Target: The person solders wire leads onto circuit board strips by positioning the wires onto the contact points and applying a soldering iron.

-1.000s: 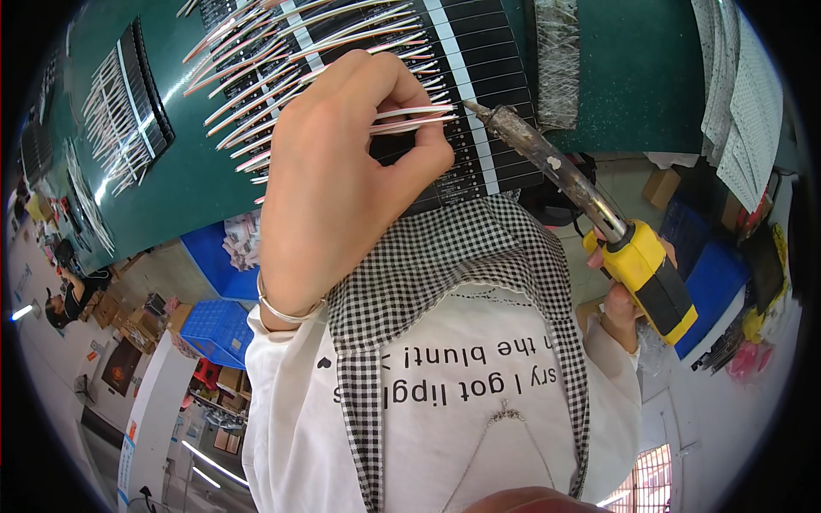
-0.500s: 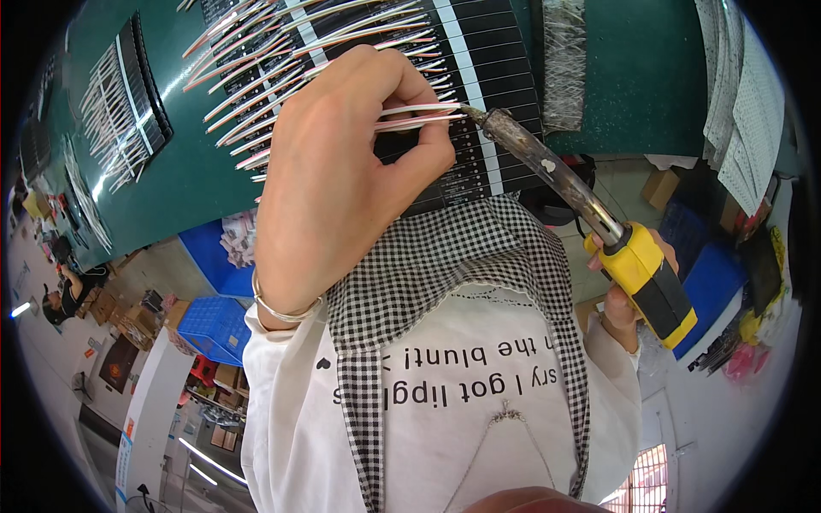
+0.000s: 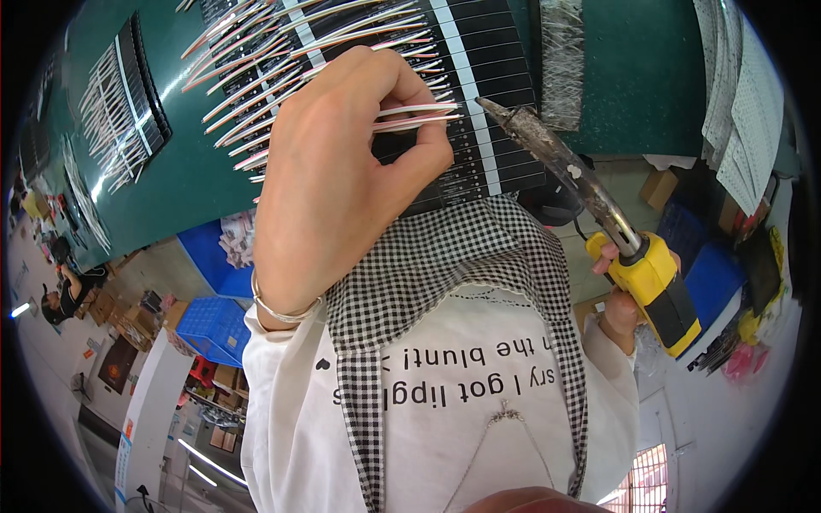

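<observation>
Since earlier, iron [image 3: 590, 192] tip drifts right of wires [image 3: 419, 115]; left hand [image 3: 342, 179] pinches them at centre, right hand [image 3: 620, 295] grips the handle.

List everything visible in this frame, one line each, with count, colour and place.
thin wires: many, white and pink, fanned across the black strip, two pinched by the left hand
black strip: one, black with a white stripe, on the green board
green board: one, dark green, top
soldering iron: one, yellow and black handle, tip near the wire ends
blue crates: a few, lower left
left hand: on the wires
right hand: gripping the iron's handle
</observation>
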Demonstrator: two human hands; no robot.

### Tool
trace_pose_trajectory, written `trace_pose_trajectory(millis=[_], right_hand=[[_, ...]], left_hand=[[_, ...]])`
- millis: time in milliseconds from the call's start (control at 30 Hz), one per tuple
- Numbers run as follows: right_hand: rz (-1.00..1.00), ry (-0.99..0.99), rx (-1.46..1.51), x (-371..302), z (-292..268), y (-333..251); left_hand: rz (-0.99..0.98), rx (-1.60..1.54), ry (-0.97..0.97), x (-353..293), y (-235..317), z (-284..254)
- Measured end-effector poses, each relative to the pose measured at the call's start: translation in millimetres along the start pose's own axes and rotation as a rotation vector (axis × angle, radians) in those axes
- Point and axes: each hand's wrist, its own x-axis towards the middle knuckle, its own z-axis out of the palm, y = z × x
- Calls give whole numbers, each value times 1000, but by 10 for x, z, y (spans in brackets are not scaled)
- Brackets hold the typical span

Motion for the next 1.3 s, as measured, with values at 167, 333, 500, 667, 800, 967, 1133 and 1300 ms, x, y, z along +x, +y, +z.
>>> trace_pose_trajectory(millis=[167, 333, 500, 667, 800, 967, 1133, 1300], right_hand=[[34, -30, -12, -41, -42, 5], [124, -69, 29, -86, -113, -4], [171, -118, -122, -123, -161, -9], [169, -105, -95, -127, -167, 5], [144, -142, -103, -94, -174, -5], [76, -21, -25, -94, -48, -22], [132, 16, -159, 20, 77, -128], [-46, -121, -221, 131, 35, -94]], left_hand=[[-4, 15, -11, 0, 7, -15], [-87, -76, -102, -37, 45, -90], [-29, -19, -40, -66, -16, -189], [-54, 128, 179, -14, 99, -283], [-63, -50, -127, -99, 203, -196], [-46, 0, -95, -74, 90, -30], [-1, 7, -55, -73, 79, 13], [-17, -28, -11, -96, 73, 56]])
